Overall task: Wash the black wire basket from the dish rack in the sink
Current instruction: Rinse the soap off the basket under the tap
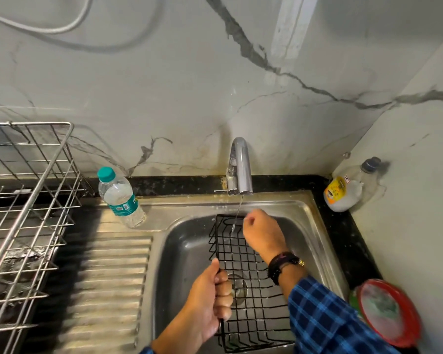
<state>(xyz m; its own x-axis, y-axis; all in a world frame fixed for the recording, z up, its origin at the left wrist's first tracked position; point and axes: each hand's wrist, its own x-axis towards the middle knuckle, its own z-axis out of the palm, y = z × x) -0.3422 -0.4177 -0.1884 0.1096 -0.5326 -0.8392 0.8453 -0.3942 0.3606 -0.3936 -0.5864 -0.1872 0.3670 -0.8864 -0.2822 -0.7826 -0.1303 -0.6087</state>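
Note:
The black wire basket (243, 267) is held over the steel sink (179, 251), its far end under a thin stream of water from the chrome tap (241, 167). My left hand (212, 295) grips the basket's left rim. At the far right corner my right hand (262, 231) is curled into a fist on the basket's wires, beside the stream. A silver wire dish rack (28, 210) stands at the left on the counter.
A water bottle with a teal cap (120, 198) stands at the sink's back left corner. A liquid soap bottle (343, 190) leans in the right corner. A red dish with a green scrubber (389, 312) sits on the black counter at the right. The ribbed drainboard (108, 284) lies between rack and sink.

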